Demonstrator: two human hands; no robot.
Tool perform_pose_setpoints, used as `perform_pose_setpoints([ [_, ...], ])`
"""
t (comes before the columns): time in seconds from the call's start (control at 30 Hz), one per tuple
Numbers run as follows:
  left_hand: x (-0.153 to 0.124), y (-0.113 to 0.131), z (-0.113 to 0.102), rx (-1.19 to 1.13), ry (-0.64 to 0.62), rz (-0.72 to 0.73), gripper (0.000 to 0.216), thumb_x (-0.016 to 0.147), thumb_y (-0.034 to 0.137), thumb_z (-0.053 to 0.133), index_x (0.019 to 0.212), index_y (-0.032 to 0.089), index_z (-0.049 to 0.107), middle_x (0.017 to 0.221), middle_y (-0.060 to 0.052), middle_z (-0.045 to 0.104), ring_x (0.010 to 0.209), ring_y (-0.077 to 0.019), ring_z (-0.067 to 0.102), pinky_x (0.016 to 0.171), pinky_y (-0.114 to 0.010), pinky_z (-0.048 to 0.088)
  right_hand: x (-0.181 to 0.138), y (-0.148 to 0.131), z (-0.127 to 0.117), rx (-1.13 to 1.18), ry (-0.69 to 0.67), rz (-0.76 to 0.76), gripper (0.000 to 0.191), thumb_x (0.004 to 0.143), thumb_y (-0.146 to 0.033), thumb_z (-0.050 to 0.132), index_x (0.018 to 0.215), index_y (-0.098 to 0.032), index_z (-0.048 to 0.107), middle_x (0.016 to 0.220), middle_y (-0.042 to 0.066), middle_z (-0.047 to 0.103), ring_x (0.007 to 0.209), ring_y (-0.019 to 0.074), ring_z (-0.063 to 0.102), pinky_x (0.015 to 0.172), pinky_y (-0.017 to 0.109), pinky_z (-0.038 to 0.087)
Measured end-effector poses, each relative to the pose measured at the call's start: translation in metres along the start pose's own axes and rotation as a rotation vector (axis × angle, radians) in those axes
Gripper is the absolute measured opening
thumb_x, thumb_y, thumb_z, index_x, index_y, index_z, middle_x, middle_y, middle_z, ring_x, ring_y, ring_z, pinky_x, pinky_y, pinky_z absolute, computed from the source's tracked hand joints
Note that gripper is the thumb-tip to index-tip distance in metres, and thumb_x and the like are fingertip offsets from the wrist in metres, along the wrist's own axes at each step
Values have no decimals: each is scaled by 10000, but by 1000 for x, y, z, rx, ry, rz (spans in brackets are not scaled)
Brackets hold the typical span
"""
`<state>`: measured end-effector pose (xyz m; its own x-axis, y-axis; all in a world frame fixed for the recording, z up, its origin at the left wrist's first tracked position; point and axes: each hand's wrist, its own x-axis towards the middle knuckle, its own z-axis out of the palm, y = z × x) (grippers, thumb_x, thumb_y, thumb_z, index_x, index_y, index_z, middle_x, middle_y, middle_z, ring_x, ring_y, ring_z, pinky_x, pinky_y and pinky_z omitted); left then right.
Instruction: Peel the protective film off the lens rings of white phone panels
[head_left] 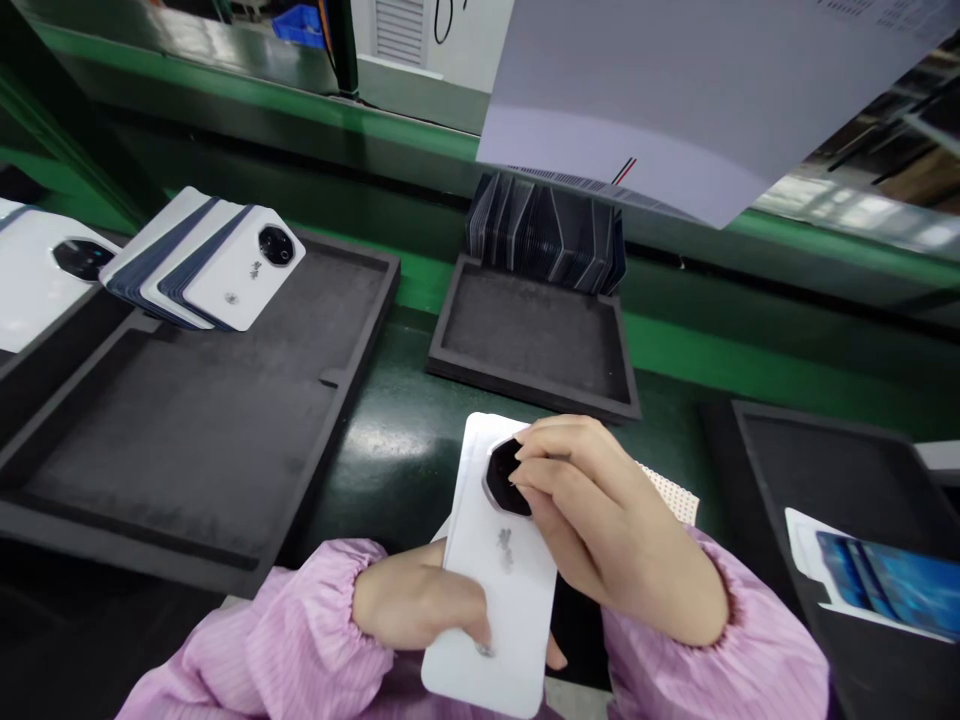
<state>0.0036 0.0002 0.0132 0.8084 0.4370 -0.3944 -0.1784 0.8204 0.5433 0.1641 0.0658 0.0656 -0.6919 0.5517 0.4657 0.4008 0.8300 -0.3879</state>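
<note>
Apparently the left hand (420, 605) clasped the white phone back cover (499, 590) by its lower end, just before the small foam tray (525, 393), while the right hand (615, 540) pinched its black camera ring (501, 480). The fitting seemed underway, next calling for even, centred pressure.

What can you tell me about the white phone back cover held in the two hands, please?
The white back cover is a smooth, rounded rectangle with a black octagonal camera surround near its top and small grey markings lower down. It is held tilted above the dark green bench. The left hand grips its lower part; the right hand bends over its upper part, fingertips on the black surround.
</note>
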Motion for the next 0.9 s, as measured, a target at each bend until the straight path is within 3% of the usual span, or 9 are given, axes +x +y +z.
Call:
perform_pose_setpoints([
  [0.37, 2, 2, 0, 28, 36, 19, 434, 494, 128, 499, 867, 152, 720, 827, -7, 704, 761, -170, 607, 642, -232, 465, 0, 5, 9, -74, -2, -52, 163, 795, -37, 470, 812, -185, 535, 804, 59, 593, 790, 199, 551, 694, 383, 497],
  [0.53, 2, 1, -1, -12, 42, 51, 423, 487, 123, 502, 847, 158, 722, 820, -20, 706, 749, -179, 610, 619, -238, 475, -3, 9, 6, 58, -17, -120, 180, 780, -11, 479, 836, -176, 523, 999, 80, 666, 1026, 255, 560, 835, 467, 467],
  [0.67, 3, -1, -2, -75, 35, 75, 449, 467, 125, 497, 862, 135, 710, 830, -41, 702, 751, -190, 620, 614, -248, 488, -7, 11, 5, 103, -58, -164, 198, 761, 0, 477, 852, -170, 521, 1018, 76, 682, 1125, 275, 522, 894, 502, 436],
  [0.9, 1, 1, -2, -76, 32, 91, 472, 473, 94, 499, 898, 143, 698, 823, -38, 701, 744, -183, 619, 609, -243, 485, -10, 7, -11, 206, -7, -175, 252, 734, -10, 464, 890, -182, 562, 837, 57, 702, 1022, 255, 602, 834, 475, 496],
])
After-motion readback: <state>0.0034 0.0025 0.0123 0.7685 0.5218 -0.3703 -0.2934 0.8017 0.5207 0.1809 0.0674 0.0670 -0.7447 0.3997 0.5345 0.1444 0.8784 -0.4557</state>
